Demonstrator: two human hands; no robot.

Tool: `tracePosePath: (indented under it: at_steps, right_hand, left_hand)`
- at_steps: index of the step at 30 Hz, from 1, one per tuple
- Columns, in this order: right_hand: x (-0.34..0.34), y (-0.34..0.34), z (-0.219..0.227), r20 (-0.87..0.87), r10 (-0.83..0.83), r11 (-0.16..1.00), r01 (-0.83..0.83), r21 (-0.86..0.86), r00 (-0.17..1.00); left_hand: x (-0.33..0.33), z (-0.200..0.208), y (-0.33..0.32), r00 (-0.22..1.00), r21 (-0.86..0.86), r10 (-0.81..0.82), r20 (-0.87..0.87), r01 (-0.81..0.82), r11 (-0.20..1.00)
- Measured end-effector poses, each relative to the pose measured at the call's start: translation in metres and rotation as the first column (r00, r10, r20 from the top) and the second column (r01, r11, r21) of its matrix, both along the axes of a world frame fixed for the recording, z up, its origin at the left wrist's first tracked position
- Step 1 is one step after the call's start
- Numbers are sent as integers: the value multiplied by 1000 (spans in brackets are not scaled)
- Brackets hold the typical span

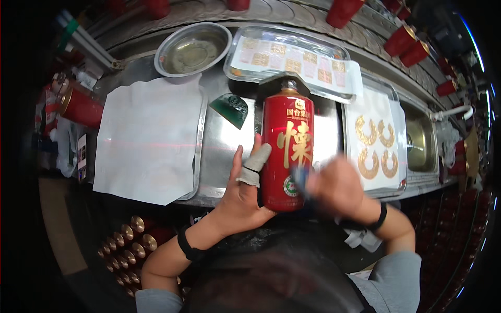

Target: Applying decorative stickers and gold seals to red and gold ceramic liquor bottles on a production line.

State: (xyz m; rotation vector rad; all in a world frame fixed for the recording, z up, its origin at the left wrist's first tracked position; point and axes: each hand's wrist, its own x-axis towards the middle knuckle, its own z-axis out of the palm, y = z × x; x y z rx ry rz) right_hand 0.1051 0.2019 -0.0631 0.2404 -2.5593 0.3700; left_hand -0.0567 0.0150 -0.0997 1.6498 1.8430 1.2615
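Observation:
A red bottle (284, 117) with gold lettering and a round green-and-white label lies with its neck away from me, on or just above a dark stand (269, 86) on the metal counter. My left hand (242, 195) grips its left side near the base, grey covers on at least one finger. Close to the bottle's lower right is my right hand (336, 188), smeared by motion, its fingers closed round a small bluish thing (301, 180) too blurred to name. This bluish thing appears to touch the bottle. A dark green flat scraper-like piece (230, 109) lies beyond my left hand.
White paper covers a tray (195, 177) at left. Behind stand a metal bowl (163, 60) of liquid and a tray (232, 65) of gold and pink labels. At right, a tray (399, 112) holds gold horseshoe-shaped labels beside a sink (428, 141). Red bottles (404, 41) line the far conveyor.

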Motion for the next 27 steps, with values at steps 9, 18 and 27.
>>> tracePosePath:
  at_steps: [9,18,27]
  right_hand:
    - [-70,32,11,-174,-339,820,200,-537,924]
    - [20,-61,3,218,-357,493,382,-782,908]
    - [27,-73,-6,88,-397,573,322,-754,914]
  left_hand:
    - [-5,-4,-4,998,-74,4,-70,-9,997]
    - [-5,-15,-4,999,-121,-34,42,39,992]
    - [-4,-10,3,976,-59,-43,215,57,997]
